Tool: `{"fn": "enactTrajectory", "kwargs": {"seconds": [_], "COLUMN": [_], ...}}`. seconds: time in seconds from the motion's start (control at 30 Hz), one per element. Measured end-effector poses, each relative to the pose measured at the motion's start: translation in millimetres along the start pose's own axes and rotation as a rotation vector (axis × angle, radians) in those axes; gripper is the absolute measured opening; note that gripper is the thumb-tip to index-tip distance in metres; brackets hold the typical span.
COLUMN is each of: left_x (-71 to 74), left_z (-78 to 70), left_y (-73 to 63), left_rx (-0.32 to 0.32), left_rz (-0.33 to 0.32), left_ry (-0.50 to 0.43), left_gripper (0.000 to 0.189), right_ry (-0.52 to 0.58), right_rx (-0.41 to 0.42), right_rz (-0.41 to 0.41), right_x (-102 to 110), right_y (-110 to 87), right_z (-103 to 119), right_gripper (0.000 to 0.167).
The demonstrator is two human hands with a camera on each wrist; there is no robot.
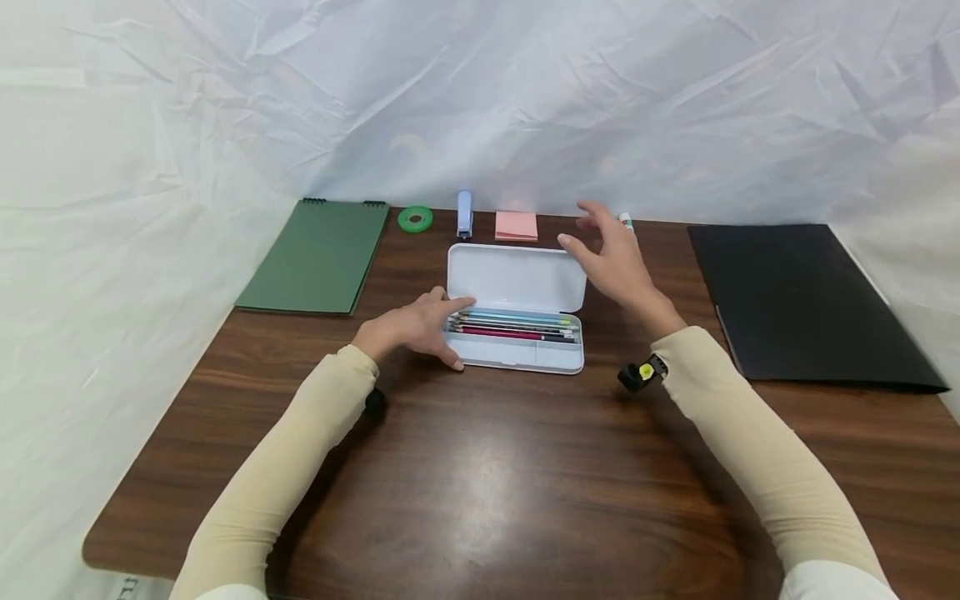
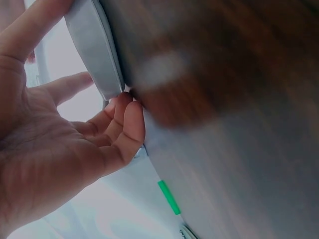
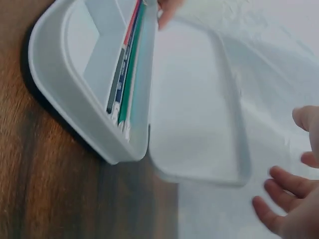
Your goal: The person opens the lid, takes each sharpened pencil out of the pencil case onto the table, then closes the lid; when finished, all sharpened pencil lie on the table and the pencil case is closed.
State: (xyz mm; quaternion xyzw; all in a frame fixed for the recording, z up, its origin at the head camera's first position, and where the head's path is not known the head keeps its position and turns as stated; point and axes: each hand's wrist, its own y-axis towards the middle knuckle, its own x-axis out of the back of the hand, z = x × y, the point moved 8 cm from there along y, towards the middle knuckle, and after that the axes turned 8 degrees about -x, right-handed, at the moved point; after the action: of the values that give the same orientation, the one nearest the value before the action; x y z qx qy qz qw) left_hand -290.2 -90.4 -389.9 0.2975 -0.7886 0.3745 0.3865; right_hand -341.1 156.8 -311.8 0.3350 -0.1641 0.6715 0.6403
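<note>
A white pencil case point(image 1: 495, 354) lies on the table with its hinged lid point(image 1: 517, 279) swung back. Several pencils point(image 3: 130, 74), among them a red, a dark blue and a green one, lie side by side in its rear compartment. At the case's left end my left hand point(image 1: 416, 325) grips it, thumb by the front corner and index finger reaching over the end near the hinge. The left wrist view shows the other fingers point(image 2: 133, 119) bent against the case's end. My right hand point(image 1: 618, 258) hovers off the lid's right side, fingers spread and holding nothing.
Behind the case are green tape point(image 1: 415, 219), a light blue stapler point(image 1: 464, 214), pink sticky notes point(image 1: 516, 225) and a small white tube point(image 1: 626, 220), partly hidden by the right hand. A green spiral notebook point(image 1: 318, 258) lies left, a black folder point(image 1: 810, 304) right. White sheeting point(image 1: 480, 100) hangs behind.
</note>
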Motion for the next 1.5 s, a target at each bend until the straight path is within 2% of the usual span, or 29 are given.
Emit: {"fn": "enactTrajectory", "kwargs": {"seconds": [0.07, 0.13, 0.2, 0.3, 0.43, 0.57, 0.7, 0.83, 1.1, 1.5], "left_x": [0.5, 0.1, -0.6, -0.7, 0.0, -1.9, -2.4, -0.4, -0.7, 0.1], "left_z": [0.5, 0.4, 0.4, 0.5, 0.4, -1.5, -3.1, -4.6, -4.9, -5.3], "left_y": [-0.5, -1.4, -2.4, -3.1, -2.6, -1.4, -1.7, -2.5, -1.5, 1.3], "left_rx": [-0.002, -0.005, -0.006, -0.003, 0.006, 0.007, 0.019, 0.034, 0.027, 0.012], "left_rz": [-0.003, -0.002, 0.002, 0.005, 0.001, 0.009, 0.013, 0.010, 0.017, 0.019], "left_ry": [0.006, 0.005, 0.003, 0.005, 0.004, 0.004, 0.009, 0.005, 0.007, 0.017], "left_gripper": [0.105, 0.105, 0.105, 0.105, 0.104, 0.103, 0.102, 0.102, 0.103, 0.104], "right_ry": [-0.031, -0.071, -0.123, -0.216, -0.369, -0.481, -0.547, -0.593, -0.672, -0.643], "right_rx": [0.116, 0.211, 0.286, 0.347, 0.343, 0.309, 0.314, 0.337, 0.383, 0.450], "right_rz": [-0.060, -0.055, 0.004, 0.171, 0.371, 0.448, 0.467, 0.469, 0.505, 0.578], "right_x": [0, -7, -19, -44, -73, -89, -95, -98, -106, -111], "right_y": [-6.0, -12.7, -19.7, -30.0, -41.7, -47.8, -50.2, -49.9, -48.5, -43.8], "right_z": [19, 33, 44, 51, 51, 46, 47, 54, 58, 56], "right_gripper": [0.063, 0.060, 0.056, 0.047, 0.039, 0.040, 0.039, 0.031, 0.029, 0.031]}}
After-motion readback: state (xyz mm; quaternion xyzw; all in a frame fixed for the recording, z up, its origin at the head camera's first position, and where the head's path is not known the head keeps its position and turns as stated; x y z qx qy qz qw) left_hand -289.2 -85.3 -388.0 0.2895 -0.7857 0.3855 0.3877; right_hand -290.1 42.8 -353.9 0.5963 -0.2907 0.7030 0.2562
